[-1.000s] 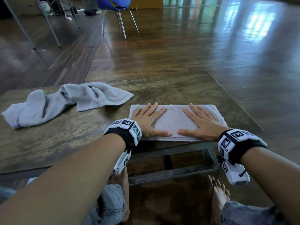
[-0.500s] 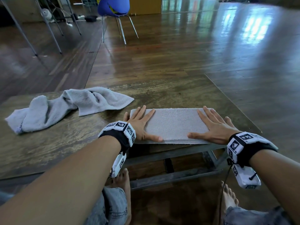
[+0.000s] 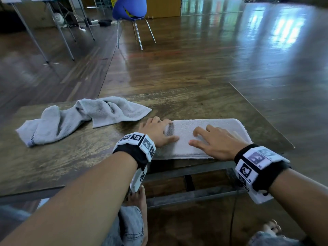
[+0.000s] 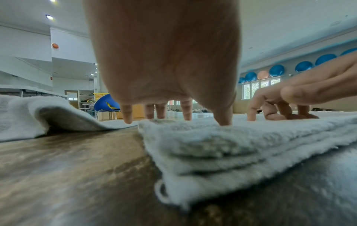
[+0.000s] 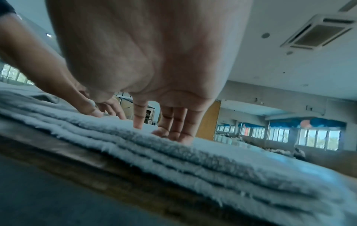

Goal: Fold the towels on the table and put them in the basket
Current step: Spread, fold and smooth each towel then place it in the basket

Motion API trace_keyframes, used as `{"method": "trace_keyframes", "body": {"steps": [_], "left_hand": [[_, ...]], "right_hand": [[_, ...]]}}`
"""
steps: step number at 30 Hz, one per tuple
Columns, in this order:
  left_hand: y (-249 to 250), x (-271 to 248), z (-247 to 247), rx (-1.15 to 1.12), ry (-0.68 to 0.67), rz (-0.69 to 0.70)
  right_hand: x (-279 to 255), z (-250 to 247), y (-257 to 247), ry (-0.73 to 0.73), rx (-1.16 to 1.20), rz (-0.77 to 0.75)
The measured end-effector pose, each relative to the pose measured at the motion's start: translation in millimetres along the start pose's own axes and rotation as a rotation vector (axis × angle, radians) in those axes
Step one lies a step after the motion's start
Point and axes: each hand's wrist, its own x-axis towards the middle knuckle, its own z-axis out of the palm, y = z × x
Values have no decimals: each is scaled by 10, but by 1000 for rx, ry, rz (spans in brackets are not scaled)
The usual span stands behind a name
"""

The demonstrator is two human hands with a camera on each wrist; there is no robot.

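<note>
Nearest, at the front edge of the worn brown wooden table [image 3: 53, 166], lies the folded pale grey terry towel [image 3: 213, 128], a long strip of several layers. The right hand [image 3: 218, 144] rests on it with fingers spread and holds nothing; half a second ago it was at the right end, now it is near the middle. The left hand [image 3: 156, 132] has curled its fingers at the left end, perhaps gripping the edge; I cannot tell. I think the next fold, left end over, begins. Farther left, the crumpled grey towel [image 3: 79, 119] waits unfolded. No basket is visible.
</note>
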Motion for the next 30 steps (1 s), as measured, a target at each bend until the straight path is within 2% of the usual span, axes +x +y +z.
{"method": "trace_keyframes", "body": {"steps": [2, 4, 6, 7, 9, 12, 15, 18, 21, 25, 27, 30], "left_hand": [[13, 1, -38, 23, 30, -35], [39, -15, -82, -19, 44, -37], [80, -56, -102, -95, -12, 13], [105, -78, -111, -146, -53, 46], [160, -121, -137, -270, -112, 103], [234, -160, -191, -390, -127, 136], [239, -184, -233, -471, -183, 119], [174, -239, -268, -464, -214, 174], [135, -260, -251, -459, -159, 210], [130, -243, -197, -573, -59, 285], [115, -202, -197, -576, 46, 314], [71, -109, -232, -646, 163, 194]], "right_hand": [[-1, -59, 36, 26, -7, 46], [-20, -93, 101, 134, -45, 65], [-39, -83, 169, 283, -113, 41], [-51, -70, 204, 293, -131, 15], [-100, -34, 255, 164, -74, -38], [-222, 25, 320, -9, -71, -76], [-368, 120, 350, -6, -115, -77], [-500, 232, 321, 82, -116, -189], [-595, 354, 259, 211, -140, -267], [-608, 374, 195, 474, -12, -298], [-584, 332, 176, 547, 148, -276], [-490, 149, 224, 595, 564, -139]]}}
